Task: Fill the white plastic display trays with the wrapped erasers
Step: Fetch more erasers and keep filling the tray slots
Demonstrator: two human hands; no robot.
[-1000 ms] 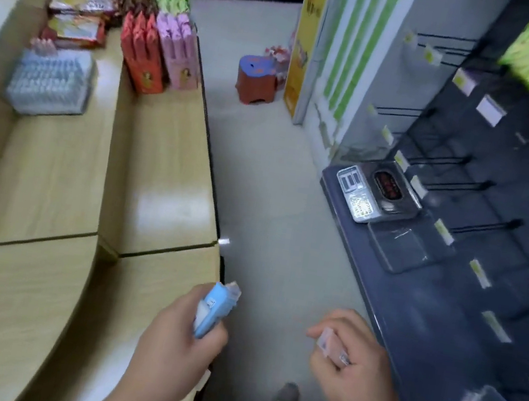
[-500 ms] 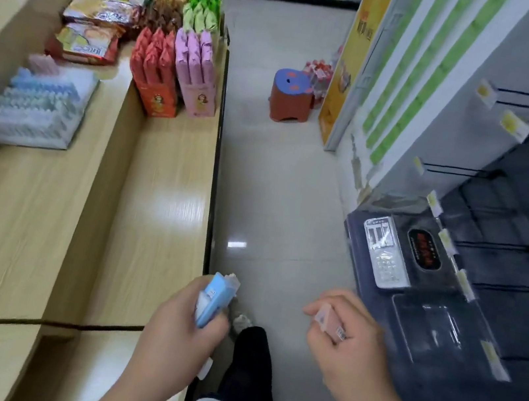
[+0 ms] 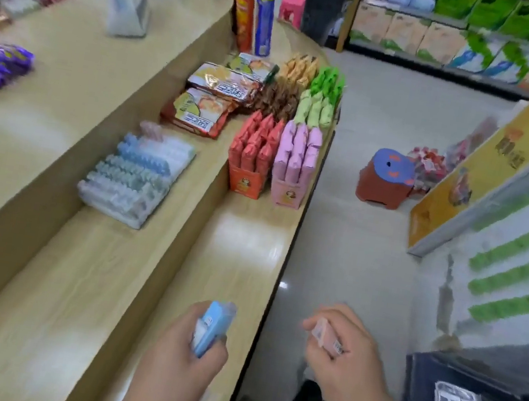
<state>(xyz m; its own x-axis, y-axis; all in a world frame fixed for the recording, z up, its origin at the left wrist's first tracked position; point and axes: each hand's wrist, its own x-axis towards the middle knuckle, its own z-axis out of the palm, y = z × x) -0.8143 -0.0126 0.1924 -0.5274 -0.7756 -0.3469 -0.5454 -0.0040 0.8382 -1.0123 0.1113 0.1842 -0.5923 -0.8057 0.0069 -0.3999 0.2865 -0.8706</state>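
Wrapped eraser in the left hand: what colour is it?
The wrapped eraser is light blue; head view.

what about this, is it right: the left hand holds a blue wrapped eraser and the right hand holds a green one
Not quite. In the head view the right hand holds a pale pink wrapped eraser, not a green one. The left hand does hold a blue wrapped eraser.
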